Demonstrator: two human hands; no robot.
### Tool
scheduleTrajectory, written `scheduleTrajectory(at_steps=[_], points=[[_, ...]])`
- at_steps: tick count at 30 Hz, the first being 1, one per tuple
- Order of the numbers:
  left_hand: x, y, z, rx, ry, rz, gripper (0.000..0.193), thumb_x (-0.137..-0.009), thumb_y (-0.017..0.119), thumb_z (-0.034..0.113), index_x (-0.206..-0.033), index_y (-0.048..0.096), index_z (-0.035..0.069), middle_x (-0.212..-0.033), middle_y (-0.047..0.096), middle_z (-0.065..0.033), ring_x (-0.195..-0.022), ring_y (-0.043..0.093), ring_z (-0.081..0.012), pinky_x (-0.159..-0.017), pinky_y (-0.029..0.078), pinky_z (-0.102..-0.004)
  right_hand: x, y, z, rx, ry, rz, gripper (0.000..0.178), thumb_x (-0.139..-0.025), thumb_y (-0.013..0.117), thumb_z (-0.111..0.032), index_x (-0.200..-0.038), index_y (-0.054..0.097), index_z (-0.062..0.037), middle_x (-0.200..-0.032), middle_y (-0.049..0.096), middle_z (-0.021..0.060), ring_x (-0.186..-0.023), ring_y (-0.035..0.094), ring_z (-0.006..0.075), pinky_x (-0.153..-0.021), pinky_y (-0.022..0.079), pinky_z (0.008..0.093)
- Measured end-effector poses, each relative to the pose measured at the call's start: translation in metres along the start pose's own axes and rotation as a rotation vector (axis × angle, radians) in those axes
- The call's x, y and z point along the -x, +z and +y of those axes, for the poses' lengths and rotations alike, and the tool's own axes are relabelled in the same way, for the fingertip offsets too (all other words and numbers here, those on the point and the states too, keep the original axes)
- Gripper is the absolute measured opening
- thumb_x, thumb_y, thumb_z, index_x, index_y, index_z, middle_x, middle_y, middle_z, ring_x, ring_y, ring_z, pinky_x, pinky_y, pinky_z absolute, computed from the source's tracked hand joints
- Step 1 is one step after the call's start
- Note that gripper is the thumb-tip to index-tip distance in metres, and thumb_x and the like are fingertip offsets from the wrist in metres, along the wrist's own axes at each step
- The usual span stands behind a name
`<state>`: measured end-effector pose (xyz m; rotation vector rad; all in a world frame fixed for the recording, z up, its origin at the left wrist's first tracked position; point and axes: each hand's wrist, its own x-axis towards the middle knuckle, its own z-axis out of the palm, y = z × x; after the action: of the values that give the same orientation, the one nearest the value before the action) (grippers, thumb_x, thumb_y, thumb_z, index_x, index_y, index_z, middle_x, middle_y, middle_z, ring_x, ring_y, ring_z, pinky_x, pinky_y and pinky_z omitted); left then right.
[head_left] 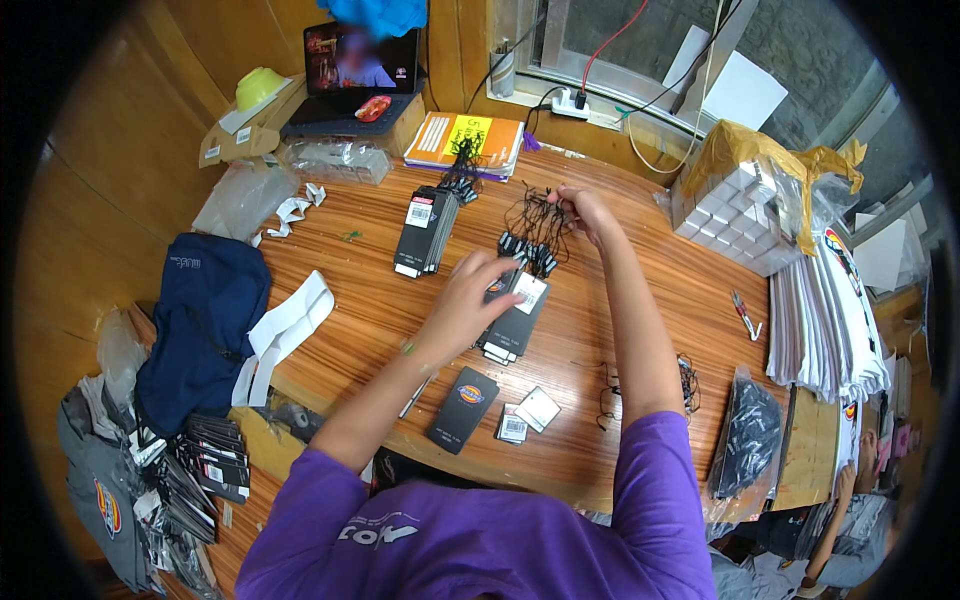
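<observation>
A stack of black hang tags (513,330) lies near the middle of the wooden table, with a white barcode sticker on its top tag. My left hand (466,306) rests over the stack's left side, thumb and fingers apart. From the stack's far end, black strings (533,225) with small dark fasteners run away from me. My right hand (586,214) pinches these strings near their far ends. Closer to my body lie a single black hang tag (463,410) and a few white barcode stickers (538,409).
Another strung tag stack (425,235) stands beyond my left hand. Around the table are a tablet (360,65), orange notebooks (440,140), a plastic-wrapped block of white boxes (735,205), snips (745,315), folded white garments (820,320), a dark-filled plastic bag (745,440) and a navy bag (200,325).
</observation>
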<state>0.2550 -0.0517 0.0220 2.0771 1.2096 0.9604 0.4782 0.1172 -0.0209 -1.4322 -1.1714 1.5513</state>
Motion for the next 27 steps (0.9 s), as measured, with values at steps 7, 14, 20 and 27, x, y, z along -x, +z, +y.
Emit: scheduleTrajectory(at_steps=[7, 14, 20, 27], points=[[0.179, -0.084, 0.008, 0.447, -0.665, -0.047, 0.017, -0.087, 0.056, 0.010, -0.100, 0.059, 0.000, -0.072, 0.053, 0.0012, -0.067, 0.048, -0.0067, -0.060, 0.040, -0.0211, -0.021, -0.011, 0.023, 0.099, -0.044, 0.056, 0.023, -0.088, 0.050, -0.027, -0.073, 0.055, -0.0102, -0.054, 0.040, -0.0038, -0.041, 0.032, 0.0094, -0.036, 0.027, 0.0262], [0.395, -0.069, -0.007, 0.192, -0.934, 0.056, 0.030, -0.092, 0.050, 0.022, -0.075, 0.058, -0.001, -0.066, 0.055, -0.0015, -0.062, 0.048, -0.0078, -0.058, 0.040, -0.0262, 0.003, -0.004, 0.015, 0.143, -0.175, 0.261, 0.017, -0.085, 0.055, -0.023, -0.095, 0.048, -0.0105, -0.070, 0.050, 0.0004, -0.054, 0.045, 0.0103, -0.045, 0.037, 0.0256], [0.565, 0.003, -0.068, 0.359, -1.328, 0.477, 0.028, -0.092, 0.049, 0.023, -0.080, 0.058, -0.001, -0.070, 0.058, -0.0041, -0.064, 0.052, -0.0113, -0.061, 0.044, -0.0280, 0.069, -0.003, -0.008, 0.261, -0.261, 0.179, 0.024, -0.086, 0.054, -0.022, -0.107, 0.049, -0.0104, -0.084, 0.054, 0.0010, -0.069, 0.050, 0.0092, -0.061, 0.041, 0.0251], [0.585, 0.027, -0.088, 0.377, -1.537, 0.377, 0.026, -0.092, 0.048, 0.021, -0.081, 0.058, -0.001, -0.070, 0.058, -0.0044, -0.062, 0.053, -0.0114, -0.059, 0.044, -0.0272, 0.195, 0.001, -0.028, 0.117, -0.385, 0.054, 0.022, -0.089, 0.053, -0.020, -0.105, 0.053, -0.0060, -0.084, 0.056, 0.0003, -0.073, 0.051, 0.0086, -0.066, 0.040, 0.0224]])
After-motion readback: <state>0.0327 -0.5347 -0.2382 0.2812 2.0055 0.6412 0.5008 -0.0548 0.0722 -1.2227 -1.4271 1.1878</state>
